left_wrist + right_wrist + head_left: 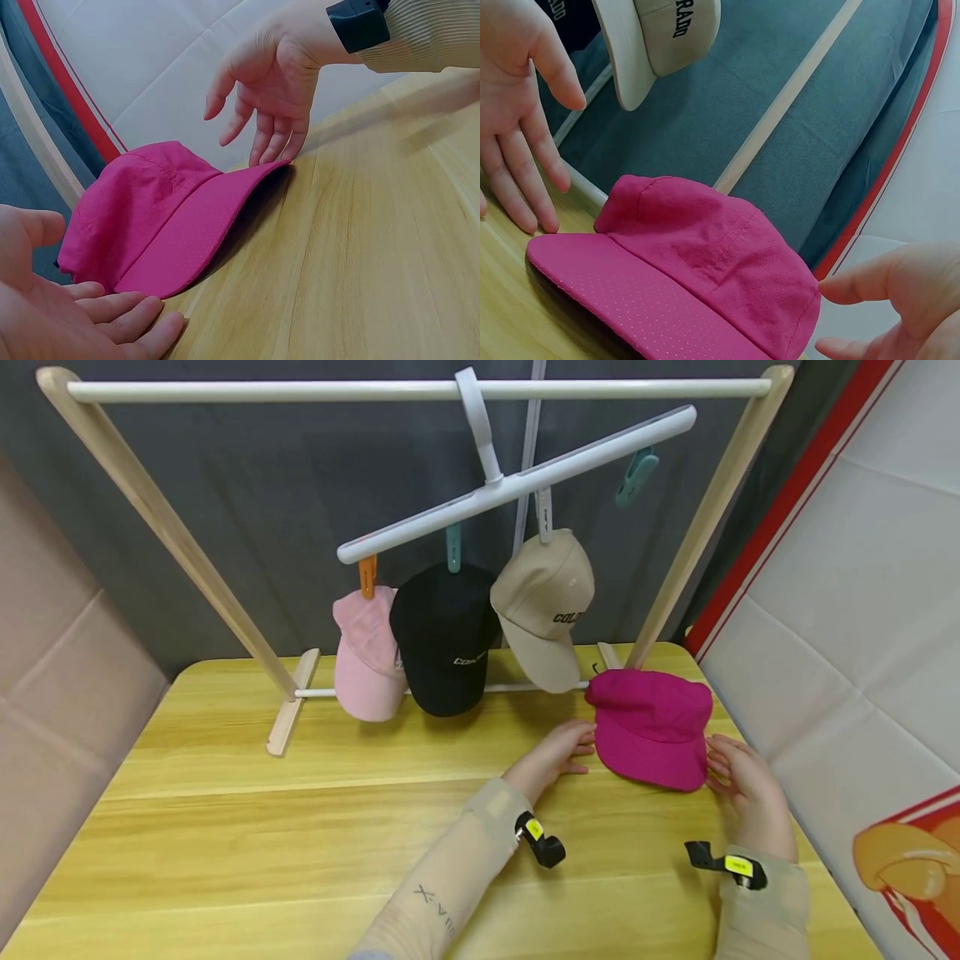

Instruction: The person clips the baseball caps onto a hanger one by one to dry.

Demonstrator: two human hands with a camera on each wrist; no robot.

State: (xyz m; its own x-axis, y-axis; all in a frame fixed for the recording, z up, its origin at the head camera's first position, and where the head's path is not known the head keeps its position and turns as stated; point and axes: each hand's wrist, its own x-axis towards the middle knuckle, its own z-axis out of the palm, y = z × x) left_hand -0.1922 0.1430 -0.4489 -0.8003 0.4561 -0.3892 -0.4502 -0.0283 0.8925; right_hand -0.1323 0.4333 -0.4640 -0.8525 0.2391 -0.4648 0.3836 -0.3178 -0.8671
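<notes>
A magenta cap (651, 727) lies on the wooden table, its brim toward the person. My left hand (558, 750) is at the cap's left side, palm turned to it and fingers extended; in the left wrist view its fingertips (154, 304) are close by the brim. On the opposite side, my right hand (746, 781) has its fingers loosely bent, and in the right wrist view a fingertip (832, 291) meets the crown's edge. Neither hand grips the cap. Above hang a pink cap (367, 652), a black cap (444, 643) and a beige cap (551, 602).
A white hanger (420, 525) hangs tilted, right end high, from the bar (262, 392) of a wooden rack. Orange (367, 578), teal (453, 547) and white (544, 514) clips hold the hung caps. Another teal clip (637, 477) holds nothing. A white wall covering (840, 627) stands at right.
</notes>
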